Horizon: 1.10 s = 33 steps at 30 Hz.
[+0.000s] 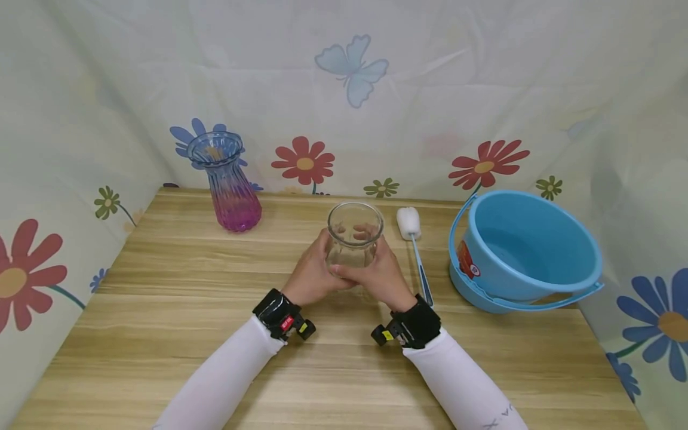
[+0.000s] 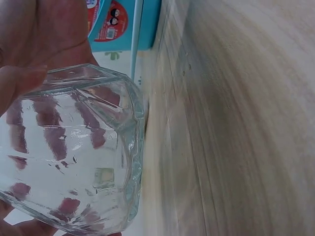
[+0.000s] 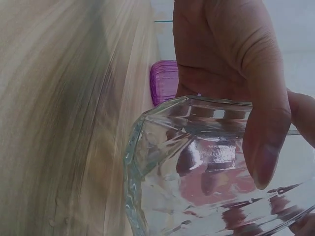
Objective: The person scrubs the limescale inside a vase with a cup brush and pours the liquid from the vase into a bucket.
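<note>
A clear glass vase (image 1: pixel 352 255) with a round rim is held between both hands in the middle of the table. My left hand (image 1: pixel 312 273) grips its left side, and my right hand (image 1: pixel 386 276) grips the right side, its thumb lying across the front. In the left wrist view the thick, faceted base of the vase (image 2: pixel 74 157) is close to the tabletop, with fingers visible through the glass. The right wrist view shows the thumb pressed along the wall of the vase (image 3: pixel 211 172).
Right of the hands lies a brush with a white sponge head (image 1: pixel 408 223) and a blue handle. A light blue bucket (image 1: pixel 494 272), its handle lowered, stands further right. At the back left is a blue-to-pink glass vase (image 1: pixel 233 194). A flowered curtain (image 1: pixel 408 119) surrounds the wooden table (image 1: pixel 161 286).
</note>
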Each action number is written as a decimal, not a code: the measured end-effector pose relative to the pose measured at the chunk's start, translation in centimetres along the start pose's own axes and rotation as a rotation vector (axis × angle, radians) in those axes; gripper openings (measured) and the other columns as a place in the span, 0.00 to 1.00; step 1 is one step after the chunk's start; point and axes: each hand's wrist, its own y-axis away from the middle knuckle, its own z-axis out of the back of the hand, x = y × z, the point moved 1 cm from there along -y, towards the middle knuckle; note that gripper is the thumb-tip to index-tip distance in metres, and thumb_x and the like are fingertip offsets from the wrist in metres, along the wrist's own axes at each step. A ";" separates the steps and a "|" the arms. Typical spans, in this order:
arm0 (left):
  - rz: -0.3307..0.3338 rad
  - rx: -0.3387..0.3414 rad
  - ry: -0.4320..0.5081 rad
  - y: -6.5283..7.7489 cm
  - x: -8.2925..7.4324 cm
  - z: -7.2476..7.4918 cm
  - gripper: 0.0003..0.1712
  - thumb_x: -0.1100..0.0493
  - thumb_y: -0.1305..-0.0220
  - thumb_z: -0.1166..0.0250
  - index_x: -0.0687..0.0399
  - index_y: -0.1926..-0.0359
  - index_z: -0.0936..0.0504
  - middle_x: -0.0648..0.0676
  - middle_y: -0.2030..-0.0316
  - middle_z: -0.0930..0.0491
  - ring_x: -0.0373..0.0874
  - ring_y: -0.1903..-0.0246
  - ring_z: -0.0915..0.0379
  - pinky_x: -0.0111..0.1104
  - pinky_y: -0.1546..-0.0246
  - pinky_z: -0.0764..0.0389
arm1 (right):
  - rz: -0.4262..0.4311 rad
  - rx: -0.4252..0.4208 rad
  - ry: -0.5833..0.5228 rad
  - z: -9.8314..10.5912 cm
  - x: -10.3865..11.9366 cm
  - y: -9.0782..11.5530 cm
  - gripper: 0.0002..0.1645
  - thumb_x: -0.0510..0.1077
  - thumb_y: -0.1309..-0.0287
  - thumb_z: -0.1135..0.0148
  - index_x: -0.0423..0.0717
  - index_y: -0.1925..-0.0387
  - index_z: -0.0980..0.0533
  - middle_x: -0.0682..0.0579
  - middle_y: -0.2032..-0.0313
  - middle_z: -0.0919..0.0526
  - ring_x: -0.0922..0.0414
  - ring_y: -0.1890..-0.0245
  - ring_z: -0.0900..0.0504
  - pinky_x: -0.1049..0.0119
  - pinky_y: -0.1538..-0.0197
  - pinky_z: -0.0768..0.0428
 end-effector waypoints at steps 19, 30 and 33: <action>0.080 -0.084 -0.026 1.5 1.4 3.6 0.61 0.33 0.66 0.21 0.36 0.32 0.43 0.50 0.33 0.37 0.50 0.37 0.44 0.56 0.39 0.34 | -0.131 0.175 -0.209 -1.6 -3.7 -0.5 0.54 0.47 0.50 0.26 0.55 0.27 0.47 0.50 0.29 0.45 0.49 0.35 0.41 0.41 0.37 0.33; 0.118 -0.123 -0.055 3.3 2.1 6.5 0.61 0.31 0.64 0.23 0.38 0.31 0.45 0.53 0.35 0.35 0.49 0.37 0.43 0.60 0.42 0.33 | -0.091 0.239 -0.287 -4.4 -4.1 -1.3 0.43 0.39 0.39 0.36 0.54 0.27 0.45 0.51 0.28 0.45 0.46 0.35 0.42 0.45 0.37 0.31; 0.123 -0.132 -0.063 3.8 2.5 7.1 0.63 0.31 0.65 0.23 0.38 0.30 0.45 0.53 0.35 0.35 0.49 0.38 0.42 0.61 0.43 0.33 | -0.068 0.216 -0.239 -5.4 -4.3 -1.5 0.42 0.41 0.39 0.35 0.62 0.28 0.42 0.55 0.30 0.41 0.49 0.37 0.38 0.48 0.38 0.29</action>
